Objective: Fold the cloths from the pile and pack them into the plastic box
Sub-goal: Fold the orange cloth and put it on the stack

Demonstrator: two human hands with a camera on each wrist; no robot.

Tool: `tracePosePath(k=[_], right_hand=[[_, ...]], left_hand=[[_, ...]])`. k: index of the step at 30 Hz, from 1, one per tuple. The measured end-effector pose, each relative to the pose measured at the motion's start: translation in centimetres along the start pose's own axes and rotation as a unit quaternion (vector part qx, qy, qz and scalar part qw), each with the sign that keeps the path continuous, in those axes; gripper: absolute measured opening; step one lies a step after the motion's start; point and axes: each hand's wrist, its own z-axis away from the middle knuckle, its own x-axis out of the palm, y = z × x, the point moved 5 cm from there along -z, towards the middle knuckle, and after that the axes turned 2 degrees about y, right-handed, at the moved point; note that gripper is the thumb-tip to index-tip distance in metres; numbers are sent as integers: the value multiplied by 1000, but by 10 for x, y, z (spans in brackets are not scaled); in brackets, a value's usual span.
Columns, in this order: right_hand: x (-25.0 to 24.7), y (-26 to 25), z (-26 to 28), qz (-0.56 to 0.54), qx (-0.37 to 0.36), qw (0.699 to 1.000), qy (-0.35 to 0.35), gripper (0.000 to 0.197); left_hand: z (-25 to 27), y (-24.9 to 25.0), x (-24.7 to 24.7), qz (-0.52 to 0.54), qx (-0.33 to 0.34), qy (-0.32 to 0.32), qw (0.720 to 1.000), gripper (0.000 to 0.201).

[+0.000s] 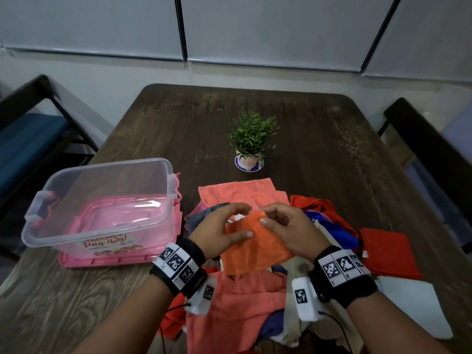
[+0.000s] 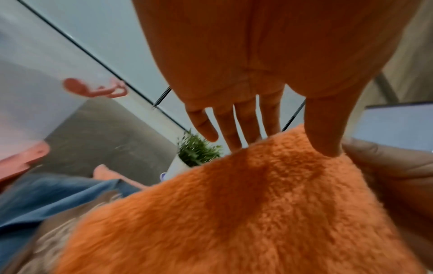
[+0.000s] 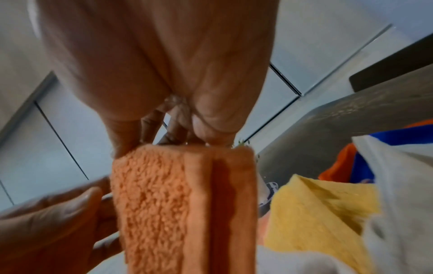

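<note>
Both hands hold a fluffy orange cloth, folded, in the air above the pile of cloths. My left hand has its thumb pressed on the cloth's front, with straight fingers behind its top edge. My right hand pinches the top edge from the right with curled fingers. The clear plastic box stands to the left on its pink lid, with no cloth inside.
The pile spreads over the near table: a salmon cloth, a red one, blue, white and yellow. A small potted plant stands mid-table. Dark chairs flank the wooden table.
</note>
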Motion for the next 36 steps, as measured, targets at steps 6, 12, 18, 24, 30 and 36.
tracePosePath(k=[6, 12, 18, 24, 30, 36], right_hand=[[0, 8, -2, 5, 72, 996, -52, 30], [-17, 9, -6, 57, 31, 998, 25, 15], [-36, -31, -14, -27, -56, 995, 78, 29], [-29, -1, 7, -56, -27, 998, 19, 21], [7, 79, 51, 24, 94, 988, -122, 16], [22, 111, 78, 13, 161, 975, -151, 11]], left_hand=[[-7, 4, -28, 58, 2, 47, 997, 20], [-8, -3, -49, 114, -9, 119, 986, 21], [-11, 29, -65, 172, 23, 143, 974, 15], [7, -2, -31, 187, -20, 88, 978, 17], [58, -67, 41, 98, -128, -85, 983, 12], [81, -72, 70, 97, -152, -136, 974, 9]])
